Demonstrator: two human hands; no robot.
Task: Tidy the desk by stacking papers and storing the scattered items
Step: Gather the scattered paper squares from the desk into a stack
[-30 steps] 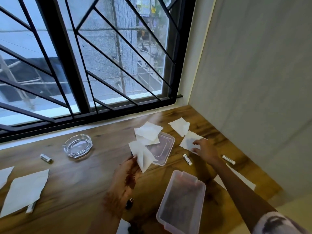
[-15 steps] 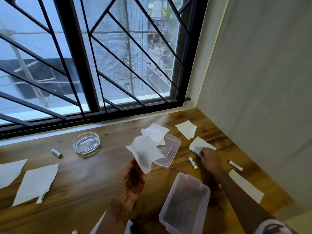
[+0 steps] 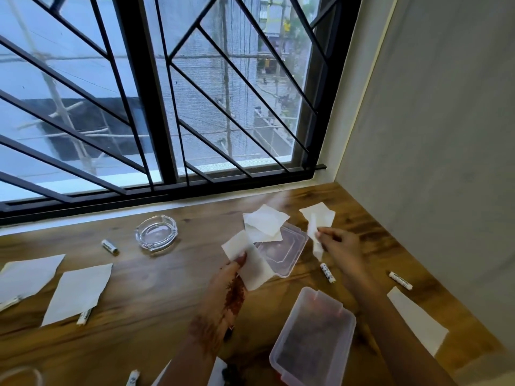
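Note:
My left hand (image 3: pixel 223 296) holds a white paper piece (image 3: pixel 248 263) up above the wooden desk (image 3: pixel 156 296). My right hand (image 3: pixel 341 246) pinches another white paper scrap (image 3: pixel 314 240), lifted off the desk. Two papers (image 3: pixel 264 222) lie on a clear plastic lid (image 3: pixel 287 254). One more paper (image 3: pixel 320 213) lies near the wall corner. An open clear plastic box (image 3: pixel 312 338) stands in front. Small white chalk-like sticks lie scattered, one (image 3: pixel 326 272) below my right hand, another (image 3: pixel 400 280) further right.
A glass ashtray (image 3: pixel 156 232) sits left of centre, a stick (image 3: pixel 109 246) beside it. Two larger papers (image 3: pixel 78 292) (image 3: pixel 26 275) lie at the left with sticks at their edges. A paper strip (image 3: pixel 418 321) lies at the right edge. The window grille and grey wall bound the desk.
My right hand has picked the paper scrap up from the desk and raised it. My left hand stays raised with its paper. The camera has shifted right and closer.

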